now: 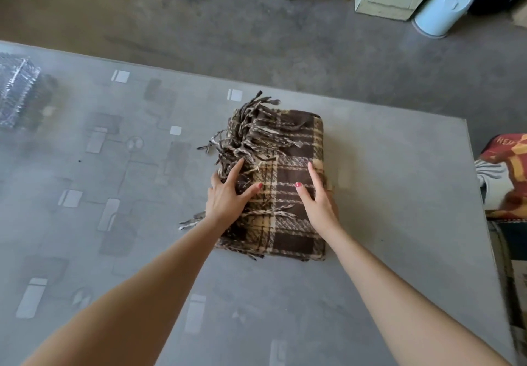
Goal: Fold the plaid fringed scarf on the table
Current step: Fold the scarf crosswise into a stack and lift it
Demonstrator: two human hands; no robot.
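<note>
The plaid scarf [288, 183] sits folded into a thick rectangle on the grey desk [399, 194], fringe bunched along its left edge. Both hands lie flat on top, fingers spread: left hand [228, 194] on the fringe, right hand [318, 197] near the right edge.

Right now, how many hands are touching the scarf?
2. The left hand lies flat on the scarf at its fringed edge; the right hand presses along its right edge. Neither grips it.
</note>
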